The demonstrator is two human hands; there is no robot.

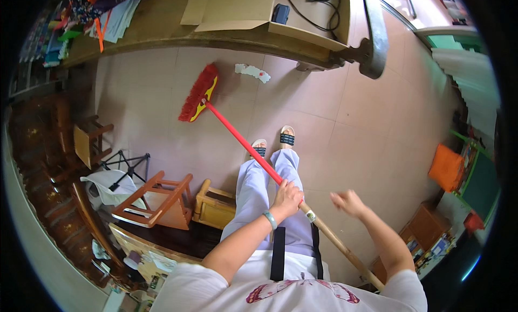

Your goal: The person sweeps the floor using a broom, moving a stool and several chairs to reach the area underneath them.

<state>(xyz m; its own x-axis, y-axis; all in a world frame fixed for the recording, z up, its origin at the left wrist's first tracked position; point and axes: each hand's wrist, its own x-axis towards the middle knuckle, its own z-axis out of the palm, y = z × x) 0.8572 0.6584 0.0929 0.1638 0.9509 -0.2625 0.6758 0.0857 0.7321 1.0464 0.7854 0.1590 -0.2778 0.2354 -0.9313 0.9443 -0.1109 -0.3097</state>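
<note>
My left hand [287, 197], with a pale bangle at its wrist, is wrapped around the handle of a broom [243, 144]. The handle is red on its upper-left stretch and bare wood toward my right side. At its far end, the broom head [199, 92] has red bristles and a yellow-and-red block, and rests on the tiled floor [307, 93]. Right of the handle, apart from it, my right hand [349, 202] is empty, with loosely bent fingers slightly blurred. Beyond the broom head lies a white scalloped strip [251, 72] with a red spot.
A wooden table [141, 49] crosses the top, bearing a cardboard box [307, 31] with a black cable. To the left are a small stool [87, 142], a tipped wooden chair [162, 198] and a yellow stool [214, 207]. An orange cushion [446, 167] is at right.
</note>
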